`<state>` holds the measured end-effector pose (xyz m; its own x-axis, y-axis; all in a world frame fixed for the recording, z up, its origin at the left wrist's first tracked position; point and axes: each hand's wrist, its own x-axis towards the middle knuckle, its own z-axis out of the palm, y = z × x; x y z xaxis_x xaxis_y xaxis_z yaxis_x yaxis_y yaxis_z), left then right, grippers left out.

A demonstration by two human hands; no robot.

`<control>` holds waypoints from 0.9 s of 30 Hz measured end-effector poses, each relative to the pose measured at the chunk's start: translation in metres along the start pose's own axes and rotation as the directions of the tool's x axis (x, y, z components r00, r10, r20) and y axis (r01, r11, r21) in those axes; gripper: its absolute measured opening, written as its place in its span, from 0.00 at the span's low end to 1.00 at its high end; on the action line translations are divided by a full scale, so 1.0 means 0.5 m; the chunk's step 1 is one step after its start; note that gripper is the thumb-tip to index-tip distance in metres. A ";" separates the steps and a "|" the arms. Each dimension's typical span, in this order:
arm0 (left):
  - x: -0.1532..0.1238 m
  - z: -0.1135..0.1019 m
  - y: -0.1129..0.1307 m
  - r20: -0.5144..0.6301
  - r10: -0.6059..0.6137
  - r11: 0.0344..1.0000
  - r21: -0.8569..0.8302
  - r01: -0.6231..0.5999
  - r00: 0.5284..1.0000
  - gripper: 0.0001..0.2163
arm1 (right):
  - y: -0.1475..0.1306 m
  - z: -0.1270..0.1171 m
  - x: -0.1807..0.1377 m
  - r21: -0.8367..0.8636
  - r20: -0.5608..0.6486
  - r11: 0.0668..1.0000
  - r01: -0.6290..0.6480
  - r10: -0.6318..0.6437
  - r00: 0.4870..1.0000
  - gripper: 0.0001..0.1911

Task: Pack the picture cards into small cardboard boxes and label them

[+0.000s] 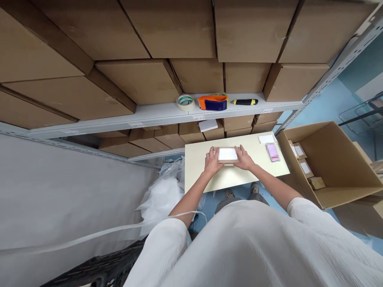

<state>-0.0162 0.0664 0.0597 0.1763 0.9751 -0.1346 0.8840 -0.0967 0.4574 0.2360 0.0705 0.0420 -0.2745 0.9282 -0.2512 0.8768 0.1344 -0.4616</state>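
Note:
Between my two hands is a small brown cardboard box [228, 161] with a white label [228, 154] on its upper face. My left hand [212, 161] grips its left end, a ring on one finger. At the right end, my right hand [244, 159] has its fingers closed round the edge. The box is over the middle of a pale yellow table [197, 175]; whether it touches the surface I cannot tell. To the right on the table lie a white card or label stack [266, 139] and a blurred pinkish-purple item [273, 152].
A grey shelf [161, 115] stacked with cardboard boxes stands ahead, holding a tape roll [186, 102], an orange-and-blue tape dispenser [213, 102] and a yellow-and-black cutter [244, 102]. A large open carton [344, 159] with several small boxes is at right. White plastic wrap [167, 187] lies left.

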 end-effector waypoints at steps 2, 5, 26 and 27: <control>0.000 0.002 0.016 -0.008 0.028 1.000 -0.008 -0.028 1.000 0.50 | 0.012 -0.010 -0.017 0.019 -0.017 1.000 -0.012 0.012 1.000 0.63; 0.000 0.015 0.042 -0.007 0.069 0.998 -0.011 -0.069 0.998 0.51 | 0.034 -0.022 -0.050 0.039 -0.056 0.999 -0.033 0.035 0.998 0.62; 0.096 0.172 0.515 -0.008 0.382 0.922 -0.055 -0.382 0.924 0.46 | 0.394 -0.220 -0.348 0.129 -0.474 0.978 -0.164 0.206 0.856 0.53; 0.100 0.185 0.552 -0.016 0.409 0.910 -0.073 -0.409 0.913 0.45 | 0.421 -0.234 -0.368 0.129 -0.496 0.975 -0.178 0.219 0.840 0.53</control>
<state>0.2766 0.0702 0.0979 0.5152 0.8535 0.0779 0.7006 -0.4718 0.5353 0.5172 -0.0315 0.0909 0.1577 0.9813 0.1102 0.8532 -0.0792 -0.5156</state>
